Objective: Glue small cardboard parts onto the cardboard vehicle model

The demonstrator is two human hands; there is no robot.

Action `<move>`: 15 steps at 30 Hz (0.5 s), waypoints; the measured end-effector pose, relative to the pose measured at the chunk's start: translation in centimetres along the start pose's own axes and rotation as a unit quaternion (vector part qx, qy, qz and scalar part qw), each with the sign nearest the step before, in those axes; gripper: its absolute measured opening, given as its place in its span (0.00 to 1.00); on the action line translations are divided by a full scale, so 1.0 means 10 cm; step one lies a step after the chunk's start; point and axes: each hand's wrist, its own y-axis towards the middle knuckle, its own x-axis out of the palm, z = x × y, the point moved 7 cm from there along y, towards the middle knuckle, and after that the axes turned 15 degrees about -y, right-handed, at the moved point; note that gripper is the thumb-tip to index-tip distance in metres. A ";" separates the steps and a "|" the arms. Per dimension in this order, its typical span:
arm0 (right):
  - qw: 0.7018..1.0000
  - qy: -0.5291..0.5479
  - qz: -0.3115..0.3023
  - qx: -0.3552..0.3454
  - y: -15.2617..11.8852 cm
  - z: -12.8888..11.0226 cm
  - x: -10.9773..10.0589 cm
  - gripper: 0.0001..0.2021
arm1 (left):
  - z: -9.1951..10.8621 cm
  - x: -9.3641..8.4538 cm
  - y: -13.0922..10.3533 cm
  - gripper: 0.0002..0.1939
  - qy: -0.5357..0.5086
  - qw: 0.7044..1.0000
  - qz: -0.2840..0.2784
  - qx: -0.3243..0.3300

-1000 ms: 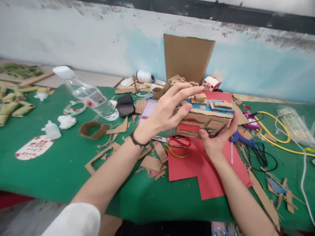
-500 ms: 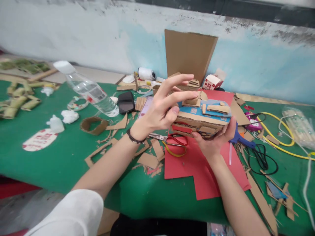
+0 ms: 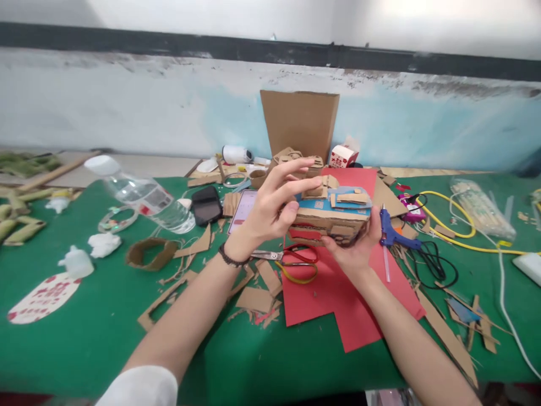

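Observation:
A small cardboard model [image 3: 333,217], box-shaped with a blue top and glued-on cardboard strips, is held above the table. My right hand [image 3: 357,242] grips it from below and at its right end, thumb on the near side. At its left end is my left hand [image 3: 274,203], thumb against the model and fingers reaching over the top; a small cardboard piece [image 3: 315,189] sits by the fingertips. Under the model lie scissors [image 3: 296,262] with red and yellow handles and a sheet of red paper [image 3: 313,304].
A blue glue gun [image 3: 393,234] with a black cord lies right of the model. Cardboard scraps [image 3: 256,299] are scattered in front. To the left are a tilted water bottle [image 3: 143,197], a black case [image 3: 206,204] and a phone [image 3: 242,211]. A cardboard panel [image 3: 300,124] leans on the wall.
The camera view has tilted upward and shifted, showing more wall. Both hands keep nearly the same hold on the cardboard model.

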 end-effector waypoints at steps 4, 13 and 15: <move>1.000 0.008 -0.019 0.020 -0.03 -0.01 0.05 0.63 | 0.00 0.00 0.00 0.25 -0.002 1.000 0.009 0.004; 1.000 0.009 0.009 -0.002 0.01 0.01 -0.04 0.61 | 0.07 0.02 0.04 0.23 -0.025 0.998 0.023 0.045; 1.000 0.018 0.011 0.003 0.00 0.04 -0.05 0.60 | 0.08 0.03 0.04 0.23 -0.026 0.999 0.021 0.043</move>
